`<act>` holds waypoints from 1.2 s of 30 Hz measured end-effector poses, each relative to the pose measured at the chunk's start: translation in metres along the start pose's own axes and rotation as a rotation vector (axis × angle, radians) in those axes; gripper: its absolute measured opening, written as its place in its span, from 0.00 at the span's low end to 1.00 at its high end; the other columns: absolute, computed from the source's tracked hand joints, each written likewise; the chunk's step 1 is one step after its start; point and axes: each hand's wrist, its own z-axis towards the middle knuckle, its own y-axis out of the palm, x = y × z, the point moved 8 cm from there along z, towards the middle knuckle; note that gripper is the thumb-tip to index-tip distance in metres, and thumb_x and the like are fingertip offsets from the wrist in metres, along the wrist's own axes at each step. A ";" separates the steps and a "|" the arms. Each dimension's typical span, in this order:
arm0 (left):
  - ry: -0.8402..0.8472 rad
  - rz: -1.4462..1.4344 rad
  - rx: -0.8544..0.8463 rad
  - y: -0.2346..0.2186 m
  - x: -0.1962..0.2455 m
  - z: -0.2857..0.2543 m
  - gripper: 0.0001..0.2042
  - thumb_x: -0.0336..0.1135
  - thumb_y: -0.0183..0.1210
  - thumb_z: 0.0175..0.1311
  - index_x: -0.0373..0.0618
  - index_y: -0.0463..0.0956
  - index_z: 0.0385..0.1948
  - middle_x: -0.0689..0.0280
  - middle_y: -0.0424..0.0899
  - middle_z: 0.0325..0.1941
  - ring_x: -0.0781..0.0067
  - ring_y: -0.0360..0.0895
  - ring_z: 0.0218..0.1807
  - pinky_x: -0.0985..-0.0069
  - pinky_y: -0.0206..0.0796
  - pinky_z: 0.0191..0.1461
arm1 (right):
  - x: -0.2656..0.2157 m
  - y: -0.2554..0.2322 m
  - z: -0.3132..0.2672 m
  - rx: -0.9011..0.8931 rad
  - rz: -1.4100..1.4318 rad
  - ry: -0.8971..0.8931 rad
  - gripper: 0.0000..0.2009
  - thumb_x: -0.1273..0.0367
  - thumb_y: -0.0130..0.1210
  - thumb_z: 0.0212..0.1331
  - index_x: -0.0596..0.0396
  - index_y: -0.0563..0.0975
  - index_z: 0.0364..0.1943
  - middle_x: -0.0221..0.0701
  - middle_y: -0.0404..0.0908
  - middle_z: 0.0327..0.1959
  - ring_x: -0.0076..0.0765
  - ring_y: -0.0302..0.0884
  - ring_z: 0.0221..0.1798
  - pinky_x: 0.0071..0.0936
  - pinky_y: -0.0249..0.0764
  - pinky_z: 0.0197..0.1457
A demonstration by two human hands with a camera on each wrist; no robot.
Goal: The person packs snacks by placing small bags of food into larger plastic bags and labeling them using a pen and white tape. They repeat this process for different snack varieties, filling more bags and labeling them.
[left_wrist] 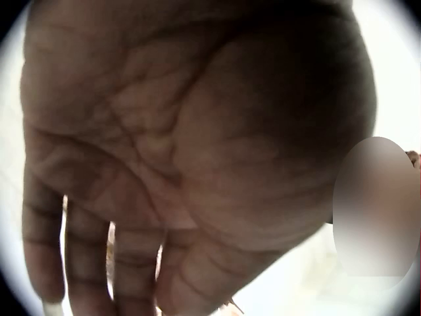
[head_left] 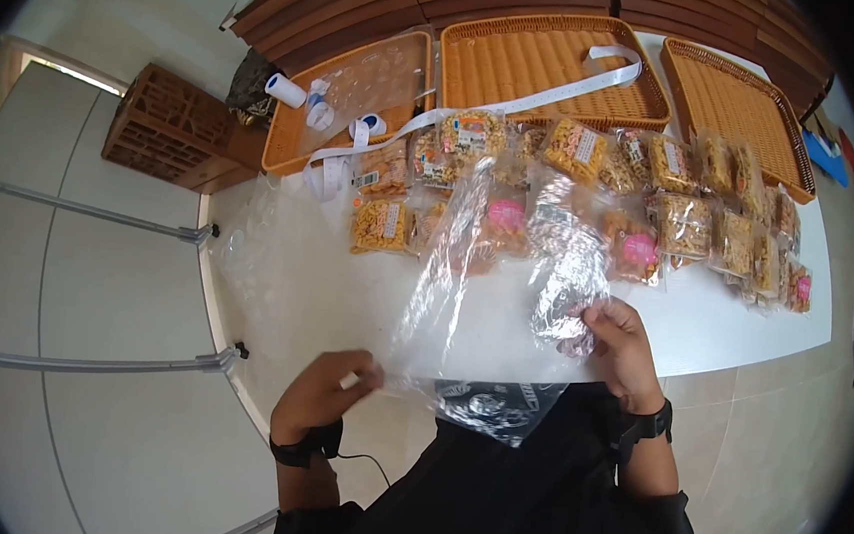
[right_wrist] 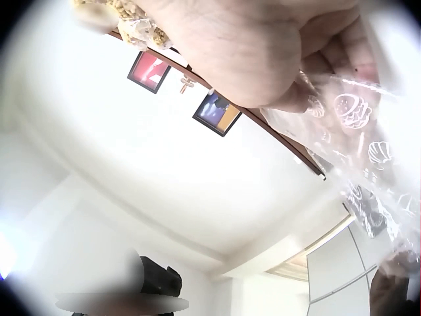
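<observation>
A clear plastic bag [head_left: 491,408] with white printed drawings is stretched between both hands, its upper part overlapping the packets behind it in the head view. At its right side my right hand [head_left: 623,348] pinches the plastic between thumb and fingers. The printed film [right_wrist: 355,112] hangs from those fingers in the right wrist view. My left hand [head_left: 325,390] grips the bag's lower left edge, thumb against forefinger. The left wrist view is filled by the left palm [left_wrist: 151,131], with the fingertips partly cut off.
Packets of snacks [head_left: 686,222] crowd the white table [head_left: 742,347]. Behind them stand wicker trays [head_left: 553,71], with a long label strip [head_left: 561,92] trailing across. Label rolls [head_left: 285,90] lie at the left tray. A wooden box [head_left: 172,126] stands by grey panels [head_left: 126,273].
</observation>
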 end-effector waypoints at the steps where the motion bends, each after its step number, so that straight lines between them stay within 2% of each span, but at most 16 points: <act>1: -0.034 0.039 0.140 -0.013 -0.004 0.002 0.02 0.25 0.60 0.65 0.37 0.76 0.34 0.61 0.83 0.34 0.69 0.80 0.37 0.73 0.71 0.47 | -0.005 0.002 -0.004 -0.034 -0.009 -0.022 0.10 0.71 0.55 0.69 0.63 0.80 0.47 0.39 0.86 0.41 0.34 0.86 0.39 0.26 0.81 0.41; 6: -0.045 0.124 0.676 -0.068 -0.005 0.010 0.04 0.25 0.60 0.66 0.36 0.76 0.37 0.62 0.84 0.35 0.74 0.81 0.40 0.77 0.72 0.52 | -0.019 0.021 -0.026 -0.212 0.040 -0.133 0.09 0.71 0.56 0.67 0.64 0.82 0.41 0.47 0.86 0.42 0.40 0.86 0.41 0.31 0.82 0.45; 9: 0.090 -0.297 0.810 -0.074 -0.010 0.029 0.04 0.24 0.58 0.68 0.35 0.74 0.40 0.62 0.84 0.38 0.73 0.81 0.41 0.76 0.72 0.52 | 0.000 0.039 -0.040 -0.355 0.020 -0.061 0.10 0.71 0.57 0.67 0.64 0.82 0.45 0.49 0.85 0.45 0.44 0.86 0.46 0.33 0.82 0.49; 10: 0.142 -0.426 0.764 -0.070 -0.003 0.039 0.06 0.25 0.55 0.70 0.36 0.71 0.43 0.63 0.83 0.39 0.74 0.79 0.41 0.73 0.72 0.55 | 0.004 0.049 -0.041 -0.411 -0.033 -0.069 0.09 0.72 0.57 0.67 0.63 0.82 0.46 0.49 0.85 0.46 0.44 0.85 0.47 0.33 0.81 0.50; 13: 0.161 -0.775 0.824 -0.058 0.008 0.055 0.06 0.30 0.54 0.72 0.41 0.68 0.44 0.65 0.79 0.34 0.76 0.76 0.34 0.78 0.72 0.41 | 0.022 0.072 -0.048 -0.573 -0.257 -0.116 0.11 0.73 0.57 0.67 0.60 0.81 0.51 0.43 0.85 0.50 0.43 0.84 0.52 0.34 0.79 0.55; 15: 0.163 -0.649 0.724 -0.060 0.015 0.054 0.07 0.31 0.52 0.73 0.43 0.66 0.46 0.68 0.77 0.32 0.81 0.72 0.26 0.82 0.66 0.29 | 0.013 0.088 -0.063 -0.671 -0.611 -0.273 0.16 0.68 0.60 0.66 0.57 0.79 0.56 0.42 0.85 0.50 0.44 0.84 0.52 0.35 0.79 0.56; 16: 0.159 -0.593 0.665 -0.060 0.017 0.053 0.07 0.32 0.52 0.74 0.43 0.65 0.47 0.69 0.76 0.30 0.83 0.69 0.22 0.84 0.63 0.24 | 0.001 0.100 -0.072 -0.790 -0.839 -0.241 0.22 0.68 0.63 0.62 0.56 0.76 0.60 0.42 0.82 0.55 0.50 0.80 0.57 0.37 0.75 0.62; 19: 0.051 -0.661 0.685 -0.073 0.004 0.046 0.07 0.27 0.48 0.72 0.45 0.62 0.47 0.67 0.74 0.28 0.84 0.60 0.15 0.83 0.52 0.14 | -0.021 0.101 -0.084 -0.941 -0.731 -0.364 0.25 0.69 0.65 0.59 0.55 0.75 0.62 0.43 0.79 0.60 0.52 0.76 0.63 0.39 0.72 0.65; 21: -0.064 -0.721 0.592 -0.061 -0.013 0.043 0.13 0.26 0.48 0.70 0.42 0.61 0.53 0.68 0.74 0.27 0.85 0.60 0.15 0.85 0.52 0.15 | -0.031 0.081 -0.078 -0.832 -0.739 -0.391 0.24 0.72 0.63 0.60 0.58 0.74 0.62 0.42 0.79 0.61 0.48 0.77 0.62 0.40 0.74 0.64; 23: -0.229 -0.645 0.543 -0.042 -0.026 0.032 0.16 0.25 0.48 0.68 0.41 0.61 0.57 0.68 0.74 0.27 0.86 0.60 0.15 0.85 0.52 0.15 | -0.016 0.037 -0.059 -0.577 -0.288 -0.087 0.18 0.71 0.54 0.70 0.59 0.74 0.62 0.40 0.84 0.51 0.37 0.85 0.49 0.31 0.81 0.55; 24: -0.242 -0.609 0.534 -0.031 -0.034 0.027 0.21 0.25 0.48 0.67 0.39 0.59 0.61 0.69 0.74 0.27 0.86 0.61 0.16 0.85 0.53 0.15 | -0.009 0.012 -0.051 -0.354 -0.113 0.102 0.21 0.63 0.49 0.74 0.62 0.70 0.63 0.47 0.84 0.47 0.39 0.85 0.45 0.31 0.82 0.51; 26: -0.244 -0.426 0.587 -0.023 -0.038 0.018 0.20 0.25 0.49 0.68 0.38 0.59 0.61 0.69 0.74 0.27 0.86 0.62 0.16 0.86 0.54 0.16 | -0.013 -0.013 -0.045 -0.110 0.099 0.106 0.32 0.47 0.37 0.75 0.63 0.61 0.67 0.52 0.83 0.42 0.41 0.86 0.41 0.30 0.85 0.41; 29: -0.218 -0.333 0.685 -0.018 -0.042 0.011 0.19 0.25 0.48 0.70 0.38 0.60 0.61 0.69 0.74 0.27 0.86 0.61 0.17 0.85 0.54 0.17 | -0.019 -0.013 -0.044 -0.096 0.185 0.138 0.34 0.44 0.34 0.74 0.62 0.60 0.67 0.51 0.83 0.42 0.41 0.86 0.38 0.28 0.85 0.39; 32: -0.193 -0.309 0.710 -0.015 -0.038 0.016 0.18 0.26 0.47 0.71 0.38 0.60 0.61 0.68 0.74 0.27 0.86 0.62 0.18 0.86 0.54 0.17 | -0.010 -0.003 -0.045 -0.046 -0.037 0.155 0.26 0.55 0.44 0.75 0.59 0.61 0.67 0.44 0.83 0.42 0.36 0.86 0.38 0.23 0.83 0.38; 35: -0.155 -0.289 0.648 -0.004 -0.039 0.030 0.17 0.26 0.49 0.71 0.37 0.61 0.59 0.67 0.74 0.28 0.84 0.66 0.20 0.84 0.59 0.21 | -0.014 0.013 -0.043 -0.041 -0.337 0.132 0.22 0.72 0.53 0.70 0.56 0.64 0.66 0.36 0.81 0.41 0.29 0.84 0.36 0.20 0.81 0.37; 36: -0.140 -0.284 0.619 0.002 -0.045 0.036 0.17 0.25 0.50 0.70 0.37 0.61 0.59 0.67 0.75 0.28 0.83 0.66 0.20 0.83 0.60 0.22 | -0.015 0.011 -0.040 -0.023 -0.313 0.144 0.22 0.83 0.54 0.64 0.57 0.69 0.62 0.30 0.79 0.39 0.22 0.82 0.34 0.18 0.79 0.35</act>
